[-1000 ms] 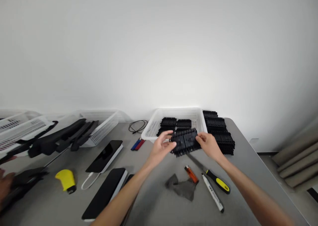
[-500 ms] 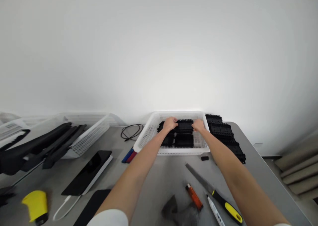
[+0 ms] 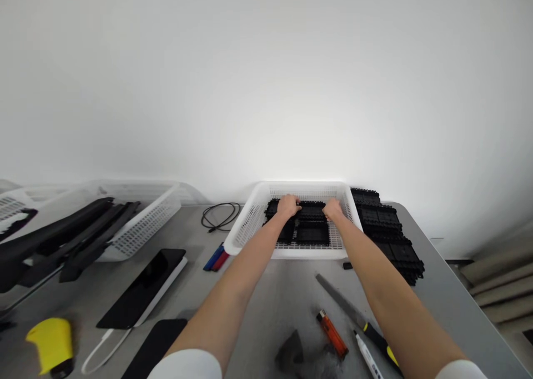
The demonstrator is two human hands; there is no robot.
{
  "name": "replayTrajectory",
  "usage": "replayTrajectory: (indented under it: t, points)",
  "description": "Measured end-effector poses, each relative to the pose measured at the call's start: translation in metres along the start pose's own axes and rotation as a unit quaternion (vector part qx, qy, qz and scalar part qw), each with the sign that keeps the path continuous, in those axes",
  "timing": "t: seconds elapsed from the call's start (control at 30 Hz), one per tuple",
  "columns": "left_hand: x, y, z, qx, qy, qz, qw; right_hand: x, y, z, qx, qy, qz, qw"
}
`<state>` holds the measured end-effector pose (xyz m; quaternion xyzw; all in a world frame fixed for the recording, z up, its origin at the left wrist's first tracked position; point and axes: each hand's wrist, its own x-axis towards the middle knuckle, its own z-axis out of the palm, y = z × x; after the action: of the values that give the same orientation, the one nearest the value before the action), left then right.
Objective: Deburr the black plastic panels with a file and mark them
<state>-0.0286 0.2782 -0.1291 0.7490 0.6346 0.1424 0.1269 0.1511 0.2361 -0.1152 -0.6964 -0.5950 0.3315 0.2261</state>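
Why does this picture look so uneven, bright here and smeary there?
In the head view, the wall is brightest above the basket and dims toward the corners; in that view the yellow tool and dark scrap below look blurred, perhaps from camera movement; also in the head view, the black parts in the basket partly merge, hiding detail.

Apparently a workshop, grey worktable [image 3: 275,312], file [image 3: 348,309], basket [image 3: 310,253] of black parts [image 3: 312,234]

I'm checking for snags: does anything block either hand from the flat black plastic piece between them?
Nothing visible does: the left hand and right hand are at opposite ends of the flat black plastic piece, inside the white perforated plastic basket.
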Motion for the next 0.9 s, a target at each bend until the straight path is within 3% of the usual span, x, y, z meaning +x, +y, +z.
replayTrajectory:
  t: [0.17,0.33,0.43,0.53,0.6,0.7,0.8,0.9]
  points:
    - [-0.010,0.011,-0.024,-0.026,0.046,0.013,0.999,-0.014,-0.026,-0.022,-0.016,0.014,0.031,0.999]
    - [-0.037,0.029,-0.076,-0.096,0.116,0.044,0.988,-0.044,-0.059,-0.082,-0.005,0.053,-0.048,0.997]
    - [-0.079,0.035,-0.106,-0.139,0.158,0.057,0.976,-0.091,-0.057,-0.124,-0.004,0.070,-0.104,0.992]
    - [-0.145,0.034,-0.119,-0.258,0.215,0.073,0.939,-0.150,-0.023,-0.151,-0.048,0.128,-0.195,0.971]
    - [-0.197,0.032,-0.114,-0.313,0.233,0.076,0.917,-0.185,0.014,-0.156,-0.101,0.160,-0.204,0.961]
    - [-0.272,0.027,-0.092,-0.364,0.227,0.049,0.902,-0.218,0.075,-0.148,-0.182,0.143,-0.212,0.949]
    - [-0.335,0.027,-0.059,-0.394,0.204,-0.006,0.896,-0.228,0.122,-0.136,-0.248,0.117,-0.250,0.929]
    - [-0.383,0.032,-0.029,-0.387,0.187,-0.035,0.902,-0.228,0.142,-0.129,-0.296,0.127,-0.242,0.915]
